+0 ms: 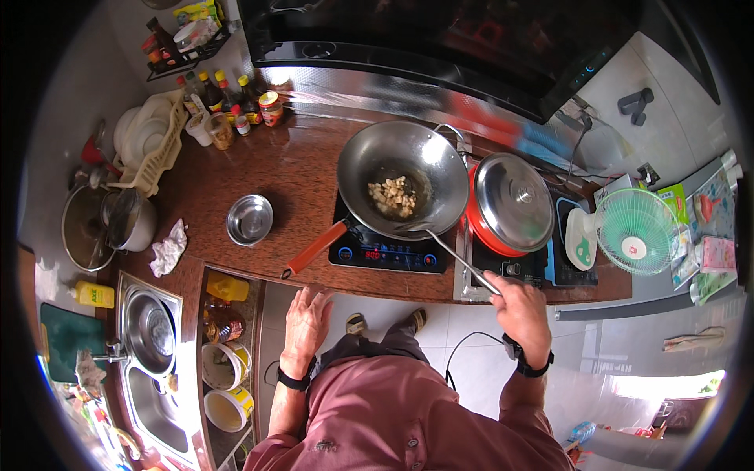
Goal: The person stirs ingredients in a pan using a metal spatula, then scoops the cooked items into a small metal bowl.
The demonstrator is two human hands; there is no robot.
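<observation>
My right hand (521, 312) grips the metal handle of a wok spatula (459, 259), whose head rests inside the near right rim of the wok. The steel wok (377, 147) sits on a black induction cooker (386, 256) with its lit display facing me. Small browned pieces of food (393, 196) lie in oil at the wok's bottom. The wok's orange-red handle (318, 248) points toward me on the left. My left hand (307, 315) holds nothing, fingers slightly apart, at the counter's front edge below that handle.
A lidded red pot (512, 206) stands right of the wok, near a green fan (636, 232). An empty steel bowl (250, 219) is on the counter (294, 171) at left. Farther left are a crumpled cloth (169, 248), a dish rack (162, 153), sauce bottles (224, 97) and a double sink (150, 329).
</observation>
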